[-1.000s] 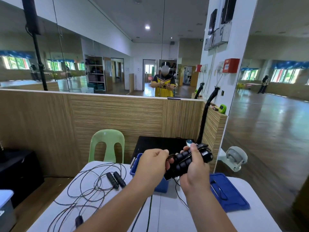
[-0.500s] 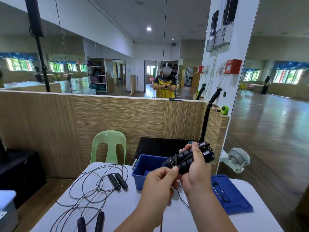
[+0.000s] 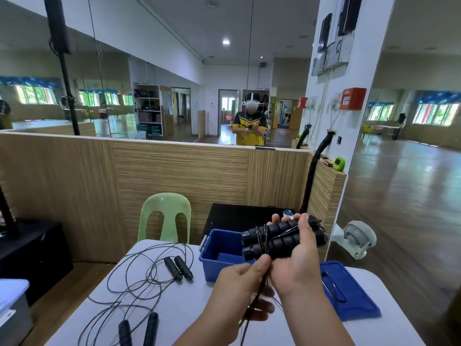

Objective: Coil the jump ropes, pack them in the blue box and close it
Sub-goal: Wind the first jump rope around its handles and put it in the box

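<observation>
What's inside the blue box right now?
Left part of the blue plastic box: bare blue walls and floor, no rope. The right part is hidden behind the black foam rope handles gripped by the right hand and the left hand pinching their black cord.

right hand [image 3: 296, 267]: grips two black foam handles [image 3: 274, 242] side by side, raised over the right edge of the blue box [image 3: 212, 270].
cord [image 3: 262, 238]: wound in several turns round the handles, with a strand trailing down in front of the box.
left hand [image 3: 238, 285]: in front of the box, below the handles, pinching the trailing strand.
blue box: open, on the white table [image 3: 179, 310].
blue lid [image 3: 356, 305]: flat on the table, just right of the box.
loose ropes [image 3: 149, 285]: tangled left of the box, one handle pair [image 3: 178, 268] near its left wall.
green chair [image 3: 164, 218]: behind the box, to its left.
</observation>
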The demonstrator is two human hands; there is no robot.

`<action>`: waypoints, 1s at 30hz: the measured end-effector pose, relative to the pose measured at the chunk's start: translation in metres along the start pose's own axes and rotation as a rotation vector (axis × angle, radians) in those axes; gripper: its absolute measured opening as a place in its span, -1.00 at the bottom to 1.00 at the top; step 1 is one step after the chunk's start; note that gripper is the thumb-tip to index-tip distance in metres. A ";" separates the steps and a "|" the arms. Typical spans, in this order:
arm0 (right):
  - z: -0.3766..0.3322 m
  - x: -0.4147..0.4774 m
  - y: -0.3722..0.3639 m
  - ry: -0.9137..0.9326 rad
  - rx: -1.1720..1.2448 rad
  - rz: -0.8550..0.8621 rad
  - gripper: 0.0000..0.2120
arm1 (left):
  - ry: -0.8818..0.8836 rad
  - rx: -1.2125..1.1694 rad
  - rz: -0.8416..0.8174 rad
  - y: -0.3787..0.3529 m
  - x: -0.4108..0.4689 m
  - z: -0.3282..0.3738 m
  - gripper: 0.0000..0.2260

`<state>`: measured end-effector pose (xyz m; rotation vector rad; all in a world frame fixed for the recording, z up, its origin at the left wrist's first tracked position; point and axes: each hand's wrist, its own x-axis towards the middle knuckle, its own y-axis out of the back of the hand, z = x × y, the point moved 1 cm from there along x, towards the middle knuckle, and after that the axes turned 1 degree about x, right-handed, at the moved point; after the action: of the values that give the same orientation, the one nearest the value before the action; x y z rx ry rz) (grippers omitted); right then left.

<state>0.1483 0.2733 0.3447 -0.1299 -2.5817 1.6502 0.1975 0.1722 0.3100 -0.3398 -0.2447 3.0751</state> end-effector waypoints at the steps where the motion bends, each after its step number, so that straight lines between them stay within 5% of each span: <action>1: 0.000 -0.001 -0.001 -0.009 0.026 -0.002 -0.82 | -0.049 0.018 0.020 0.001 0.002 0.001 -0.59; 5: -0.005 -0.002 -0.001 -0.017 0.075 -0.017 -0.77 | -0.305 0.159 0.139 0.008 0.011 0.010 -0.54; 10: -0.007 -0.008 -0.003 -0.101 0.033 -0.029 -0.74 | -0.479 0.215 -0.015 0.016 0.016 0.027 -0.36; 16: -0.007 -0.010 0.000 -0.166 -0.113 -0.023 -0.66 | -0.469 0.230 -0.136 0.023 0.023 0.040 -0.55; 26: -0.005 -0.022 0.014 -0.371 -0.539 -0.131 -0.42 | -0.444 0.046 -0.071 0.022 0.034 0.033 -0.60; 30: 0.007 -0.026 0.030 -0.400 -0.788 -0.111 -0.57 | -0.460 0.043 -0.043 0.026 0.040 0.040 -0.62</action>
<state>0.1738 0.2761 0.3141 0.3288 -3.3079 0.5808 0.1495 0.1431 0.3357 0.3752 -0.1931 3.0643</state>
